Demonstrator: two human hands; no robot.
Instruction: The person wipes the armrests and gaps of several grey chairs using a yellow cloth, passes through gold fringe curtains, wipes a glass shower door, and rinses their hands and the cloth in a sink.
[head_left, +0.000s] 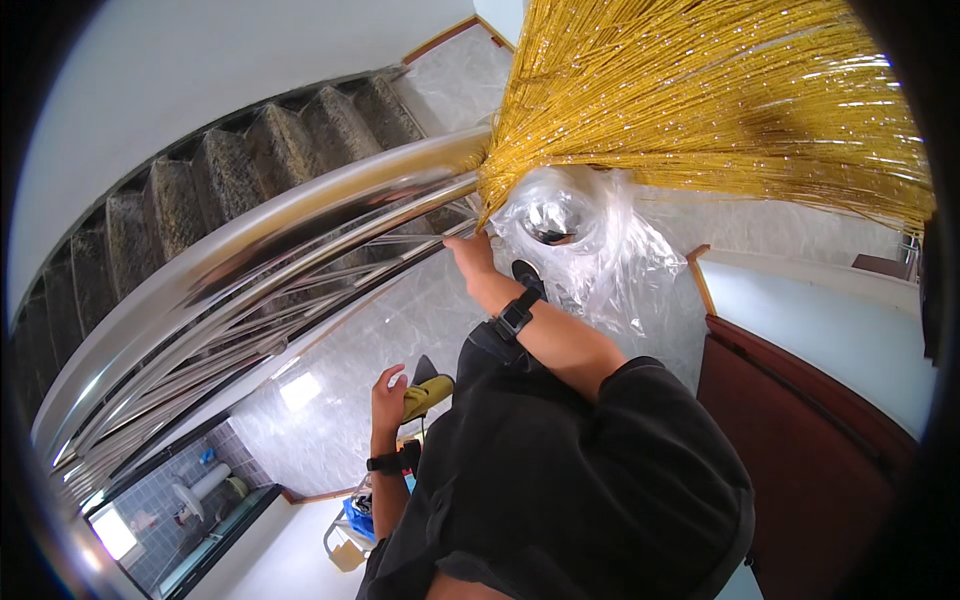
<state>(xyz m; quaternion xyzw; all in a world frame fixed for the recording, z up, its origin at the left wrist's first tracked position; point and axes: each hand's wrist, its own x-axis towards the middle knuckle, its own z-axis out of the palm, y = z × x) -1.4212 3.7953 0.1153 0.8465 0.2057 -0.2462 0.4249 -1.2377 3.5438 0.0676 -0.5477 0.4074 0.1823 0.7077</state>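
A wide fan of glittery gold strands (690,100) spreads across the top right, gathering to a narrow end beside the steel handrail (250,235). My right hand (470,262) is closed round that narrow end. Low on the left, my left hand (388,402) has its fingers curved against an olive-green rounded thing (429,397), apparently holding it; its kind is unclear. Clear plastic wrap (620,250) hangs below the strands, around a shiny round metal piece (550,220).
Stone stairs (225,170) run along the far left behind the railing. A dark red panel (790,460) stands on the right below a pale ledge (820,310). Grey marbled tiles (340,400) cover the floor. My black shoe (528,275) shows below the plastic.
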